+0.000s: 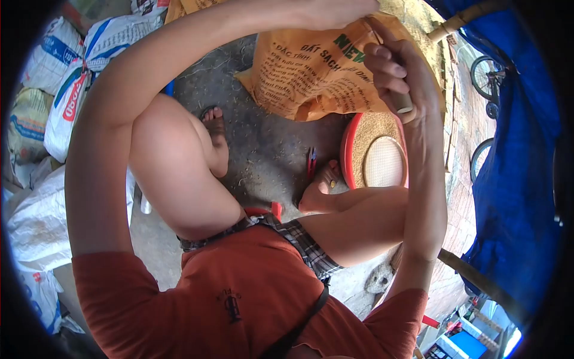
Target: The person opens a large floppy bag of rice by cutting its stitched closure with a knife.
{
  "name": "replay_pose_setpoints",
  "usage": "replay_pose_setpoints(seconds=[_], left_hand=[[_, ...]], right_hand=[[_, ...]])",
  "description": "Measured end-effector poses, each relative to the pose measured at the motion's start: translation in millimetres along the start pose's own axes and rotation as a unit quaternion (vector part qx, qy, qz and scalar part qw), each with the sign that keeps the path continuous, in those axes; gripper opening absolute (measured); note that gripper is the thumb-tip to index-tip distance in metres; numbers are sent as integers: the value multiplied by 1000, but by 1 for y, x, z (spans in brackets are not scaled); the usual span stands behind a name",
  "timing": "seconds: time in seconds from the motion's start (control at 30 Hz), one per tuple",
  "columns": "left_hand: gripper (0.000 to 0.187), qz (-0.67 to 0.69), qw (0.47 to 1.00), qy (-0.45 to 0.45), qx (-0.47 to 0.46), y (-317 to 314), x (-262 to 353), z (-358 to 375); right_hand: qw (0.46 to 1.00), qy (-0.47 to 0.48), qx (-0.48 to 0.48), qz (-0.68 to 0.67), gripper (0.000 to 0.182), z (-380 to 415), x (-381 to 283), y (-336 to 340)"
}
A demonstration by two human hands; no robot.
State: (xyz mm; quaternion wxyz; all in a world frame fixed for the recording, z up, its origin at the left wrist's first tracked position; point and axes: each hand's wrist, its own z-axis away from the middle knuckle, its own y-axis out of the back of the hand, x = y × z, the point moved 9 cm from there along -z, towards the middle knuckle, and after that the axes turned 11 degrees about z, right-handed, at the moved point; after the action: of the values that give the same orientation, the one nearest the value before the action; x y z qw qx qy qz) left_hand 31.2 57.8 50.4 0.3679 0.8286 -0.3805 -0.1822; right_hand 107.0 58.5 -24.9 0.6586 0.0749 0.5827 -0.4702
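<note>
My left hand [341, 13] is at the top edge of the view, partly cut off, with its fingers closed at the upper edge of an orange printed sack [311, 78]. My right hand [397, 69] is wrapped round a short wooden handle [405, 106], whose butt end shows below the fist. The tool's working end is hidden by my fingers and the sack. My right index finger reaches up along the sack's edge, close to my left hand. The sack stands upright, its printed side towards me.
Below the sack is a red basin [347, 149] of grain with a round woven sieve [384, 164] on it. Red-handled pliers [311, 163] lie near my foot. White sacks [72, 90] are piled at left. A blue tarp [514, 167] hangs at right, by parked bicycles [485, 78].
</note>
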Motion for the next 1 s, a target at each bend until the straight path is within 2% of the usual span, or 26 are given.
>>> replay_pose_setpoints(seconds=[0.03,0.07,0.1,0.13,0.17,0.2,0.23,0.27,0.3,0.33,0.37,0.4,0.43,0.47,0.5,0.53,0.57,0.63,0.67,0.7,0.73,0.77,0.83,0.97,1.0], left_hand=[[11,-14,1000,-17,10,0,6,0],[13,-4,1000,-29,7,1,10,1],[13,-3,1000,-26,5,-2,10,2],[11,-1,1000,-22,15,-4,9,3],[10,-1,999,-20,26,-6,8,3],[10,-1,999,-21,26,-9,5,2],[11,50,997,60,4,-16,-12,2],[15,99,985,140,-17,-21,-29,4],[15,91,986,141,-18,-18,-33,4],[23,184,956,225,-51,-25,-50,10],[31,271,909,306,-80,-34,-64,19],[29,292,895,319,-106,-38,-66,22],[27,308,881,333,-133,-44,-69,26],[32,318,885,324,-105,-47,-73,28],[36,324,888,315,-79,-46,-76,31],[37,320,891,309,-92,-42,-74,29],[38,321,892,301,-103,-39,-70,28],[38,335,884,311,-95,-35,-67,28],[38,325,890,307,-93,-33,-68,25],[39,330,887,306,-105,-35,-67,24],[40,336,883,305,-117,-37,-65,24],[40,328,888,301,-116,-39,-64,25],[41,328,897,291,-47,-31,-64,23],[34,217,935,280,-18,-13,-55,17],[31,218,926,307,-33,-16,-56,17]], right_hand=[[965,43,85,244,40,6,-10,4],[866,43,176,466,47,16,-15,3],[867,40,174,465,47,14,-10,2],[764,87,192,609,51,14,-17,-5],[636,133,205,732,54,16,-23,-14],[485,175,210,831,58,18,-25,-27],[485,177,210,830,58,18,-25,-26],[507,183,196,819,56,19,-26,-26],[529,192,182,806,55,20,-28,-27],[530,201,179,804,55,23,-34,-25],[789,120,151,583,53,19,-28,1],[952,22,95,292,50,15,-10,10],[995,-13,30,93,44,15,-3,0],[984,-61,-81,-145,41,9,3,-2],[980,-62,-72,-175,38,6,3,-1],[987,-50,-27,-151,43,5,4,0],[986,-47,-50,-149,43,4,5,-11],[999,0,36,27,50,7,2,0],[999,9,29,30,50,8,1,-8],[987,25,81,136,53,10,0,-11],[960,40,135,240,57,13,-4,-10],[960,50,132,240,57,13,-2,-10],[882,115,163,428,58,10,-6,-5],[853,171,156,468,58,10,-9,-8],[853,172,163,465,58,11,-9,-10]])
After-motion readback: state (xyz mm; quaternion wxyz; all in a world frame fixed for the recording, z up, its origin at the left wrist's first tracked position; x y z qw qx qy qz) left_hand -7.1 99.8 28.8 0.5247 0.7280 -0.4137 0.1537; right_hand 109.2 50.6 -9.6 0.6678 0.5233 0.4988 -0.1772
